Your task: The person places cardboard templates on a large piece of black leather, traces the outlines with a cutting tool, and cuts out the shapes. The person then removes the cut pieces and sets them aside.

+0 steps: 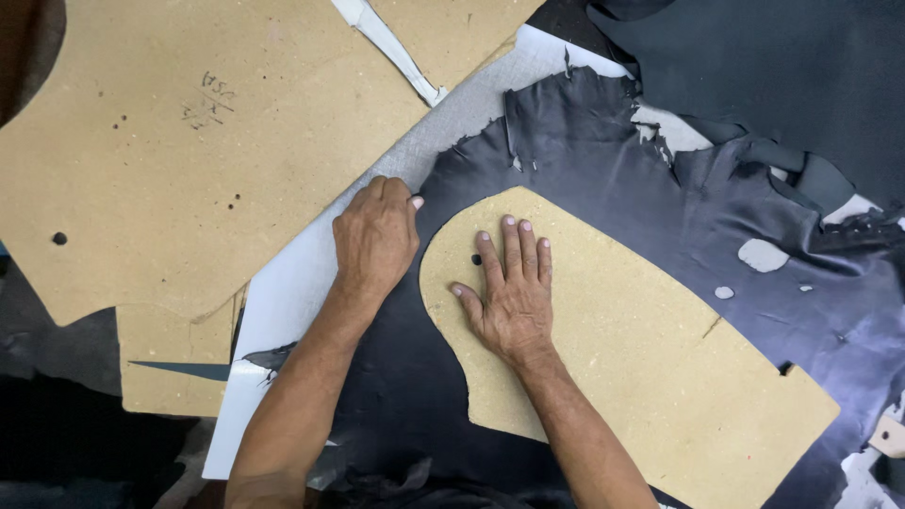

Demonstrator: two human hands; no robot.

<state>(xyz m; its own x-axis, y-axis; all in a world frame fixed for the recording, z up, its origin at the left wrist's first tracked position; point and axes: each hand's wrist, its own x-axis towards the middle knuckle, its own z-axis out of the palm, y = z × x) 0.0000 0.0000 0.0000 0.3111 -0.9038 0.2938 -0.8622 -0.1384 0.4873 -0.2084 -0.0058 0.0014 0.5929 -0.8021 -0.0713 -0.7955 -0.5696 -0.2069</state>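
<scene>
A tan fibreboard pattern [641, 349] with a rounded end lies on a sheet of black leather [603, 179]. My right hand [512, 287] lies flat on the pattern's rounded end, fingers spread, pressing it down. My left hand [375, 236] rests fisted on the leather's left edge, just beside the pattern's curved end; whether it holds a tool is hidden. The leather has ragged cut edges and several holes.
A large tan board [189, 151] with dark holes covers the upper left, over a white cutting surface [283, 302]. A white strip [391, 47] lies across the board. More dark leather [782, 66] is piled at the upper right.
</scene>
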